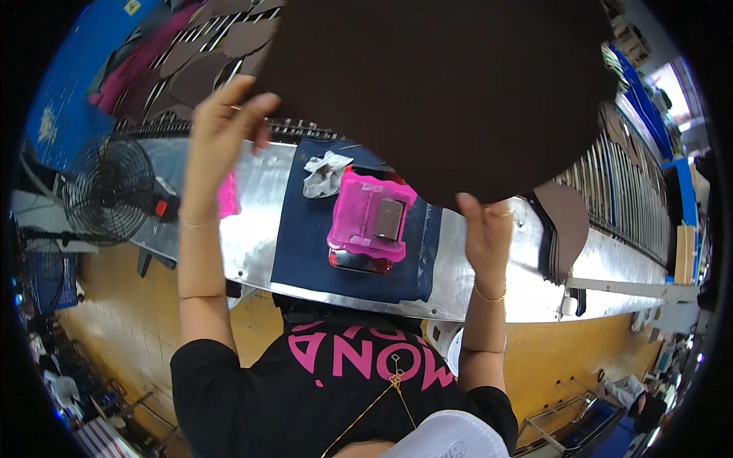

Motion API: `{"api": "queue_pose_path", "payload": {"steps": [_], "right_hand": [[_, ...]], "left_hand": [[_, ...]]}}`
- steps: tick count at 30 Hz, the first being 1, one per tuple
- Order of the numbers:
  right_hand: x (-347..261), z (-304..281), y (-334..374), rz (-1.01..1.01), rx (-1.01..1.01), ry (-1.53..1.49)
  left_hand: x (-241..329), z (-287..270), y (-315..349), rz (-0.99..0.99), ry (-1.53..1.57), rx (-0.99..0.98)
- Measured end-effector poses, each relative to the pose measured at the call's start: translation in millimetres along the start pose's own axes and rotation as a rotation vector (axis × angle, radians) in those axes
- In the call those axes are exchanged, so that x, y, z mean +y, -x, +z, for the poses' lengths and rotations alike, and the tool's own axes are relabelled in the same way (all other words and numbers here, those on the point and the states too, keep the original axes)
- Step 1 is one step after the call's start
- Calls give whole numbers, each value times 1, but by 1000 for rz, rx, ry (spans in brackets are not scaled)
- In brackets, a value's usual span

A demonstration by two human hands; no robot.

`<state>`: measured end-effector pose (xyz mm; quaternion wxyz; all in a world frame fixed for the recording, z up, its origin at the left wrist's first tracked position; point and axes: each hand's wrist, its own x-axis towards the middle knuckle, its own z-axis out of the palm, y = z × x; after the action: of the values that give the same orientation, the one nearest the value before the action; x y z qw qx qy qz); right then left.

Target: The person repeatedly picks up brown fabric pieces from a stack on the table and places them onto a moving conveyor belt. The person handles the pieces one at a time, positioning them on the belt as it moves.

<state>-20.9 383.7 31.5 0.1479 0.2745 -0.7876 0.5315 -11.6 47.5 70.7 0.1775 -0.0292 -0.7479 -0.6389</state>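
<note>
A large dark brown cut panel (443,84), thin and rounded at its lower edge, is held up in front of me and hides much of what lies behind. My left hand (229,122) pinches its left edge between thumb and fingers. At the lower edge my right hand (487,229) grips it, thumb on the near face and fingers partly hidden. Below the panel, a bright pink frame-like tool (351,210) with a grey metal plate sits on a dark blue cloth (301,252). A crumpled white rag (327,175) lies beside the tool.
The cloth lies on a shiny metal table (256,252). Brown cut pieces (563,221) hang in a stack at the right. Behind runs a slatted rack (622,191), with more brown pieces (202,80) at the far left. A black fan (111,191) stands left.
</note>
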Motion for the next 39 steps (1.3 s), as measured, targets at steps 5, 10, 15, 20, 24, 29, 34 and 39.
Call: {"api": "queue_pose_path", "payload": {"steps": [5, 10, 15, 20, 24, 29, 34, 39], "right_hand": [[-6, 33, -4, -151, -188, 30], [1, 33, -3, -196, -324, 128], [12, 7, 26, -115, -201, 213], [40, -33, 80, 126, -143, 259], [62, -79, 129, 294, -11, 143], [16, -163, 135, 405, 415, 88], [-40, -227, 87, 406, 296, 560], [-32, -230, 29, 502, 217, 659]], "left_hand": [[34, -54, 31, 49, -231, 65], [35, -45, 47, 90, -189, -38], [2, -29, 48, -197, -312, -149], [-22, 24, 37, 128, -564, -425], [-12, 68, 29, 237, -583, -585], [-11, 127, 23, 496, -557, -737], [25, 173, -20, 239, -3, -818], [29, 197, -69, 21, -25, -782]]}}
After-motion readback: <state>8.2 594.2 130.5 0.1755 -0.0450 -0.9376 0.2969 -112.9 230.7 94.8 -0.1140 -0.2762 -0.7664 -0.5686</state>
